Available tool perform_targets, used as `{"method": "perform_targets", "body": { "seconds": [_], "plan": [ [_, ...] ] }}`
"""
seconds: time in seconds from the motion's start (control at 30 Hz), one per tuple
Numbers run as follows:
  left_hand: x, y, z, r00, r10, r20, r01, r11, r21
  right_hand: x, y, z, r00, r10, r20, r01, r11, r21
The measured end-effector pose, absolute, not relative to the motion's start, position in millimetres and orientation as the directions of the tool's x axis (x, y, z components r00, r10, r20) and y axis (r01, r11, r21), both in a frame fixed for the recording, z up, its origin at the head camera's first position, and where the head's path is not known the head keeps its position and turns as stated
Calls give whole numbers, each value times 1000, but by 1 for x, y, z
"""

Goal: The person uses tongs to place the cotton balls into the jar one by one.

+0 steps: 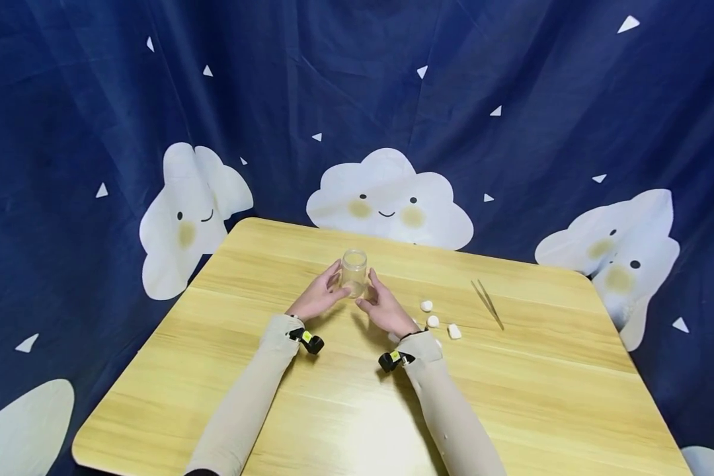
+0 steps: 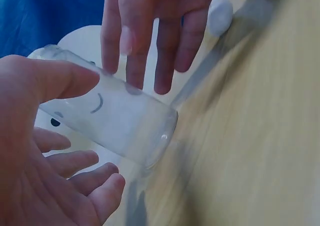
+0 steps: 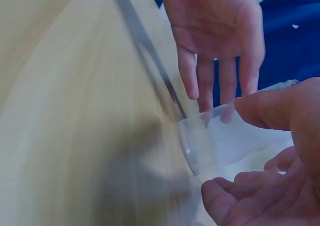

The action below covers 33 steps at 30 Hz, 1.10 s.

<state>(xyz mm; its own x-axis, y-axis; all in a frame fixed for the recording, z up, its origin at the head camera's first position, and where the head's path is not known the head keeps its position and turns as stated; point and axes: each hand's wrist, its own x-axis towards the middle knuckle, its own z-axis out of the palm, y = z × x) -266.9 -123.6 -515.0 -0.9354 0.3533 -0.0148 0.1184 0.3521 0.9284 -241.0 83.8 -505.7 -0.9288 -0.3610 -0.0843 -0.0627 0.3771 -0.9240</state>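
Observation:
A small clear glass jar (image 1: 354,271) stands empty and without a lid on the wooden table (image 1: 512,396), between my two hands. My left hand (image 1: 321,297) flanks its left side. In the left wrist view the left thumb (image 2: 70,79) touches the jar (image 2: 110,121), and the other fingers spread loosely away from the glass. My right hand (image 1: 387,307) flanks the right side, with straight fingers (image 2: 150,61) against the glass. In the right wrist view its thumb (image 3: 270,106) lies by the jar (image 3: 225,141), facing the left palm (image 3: 215,31).
Three white cotton balls (image 1: 432,321) lie on the table just right of my right wrist. Metal tweezers (image 1: 486,303) lie further right. A dark blue curtain with white clouds (image 1: 387,198) hangs behind the table's far edge.

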Motion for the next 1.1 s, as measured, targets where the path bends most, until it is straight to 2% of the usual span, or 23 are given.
{"method": "perform_targets", "body": {
  "seconds": [0.37,0.6,0.8,1.1],
  "plan": [
    [-274,-117,-531,-938,341,59,167,296,940,-237,78,-517,-898,-438,-48,-80,269,-960],
    [-280,-114,-532,-942,309,130,217,268,939,-235,81,-515,-901,-431,-46,-77,263,-962],
    [-281,-114,-528,-946,301,122,216,300,929,-235,84,-514,-896,-442,-45,-87,274,-958],
    [-282,-114,-526,-946,302,117,217,320,922,-236,85,-511,-896,-438,-71,-37,234,-972]
  ]
}}
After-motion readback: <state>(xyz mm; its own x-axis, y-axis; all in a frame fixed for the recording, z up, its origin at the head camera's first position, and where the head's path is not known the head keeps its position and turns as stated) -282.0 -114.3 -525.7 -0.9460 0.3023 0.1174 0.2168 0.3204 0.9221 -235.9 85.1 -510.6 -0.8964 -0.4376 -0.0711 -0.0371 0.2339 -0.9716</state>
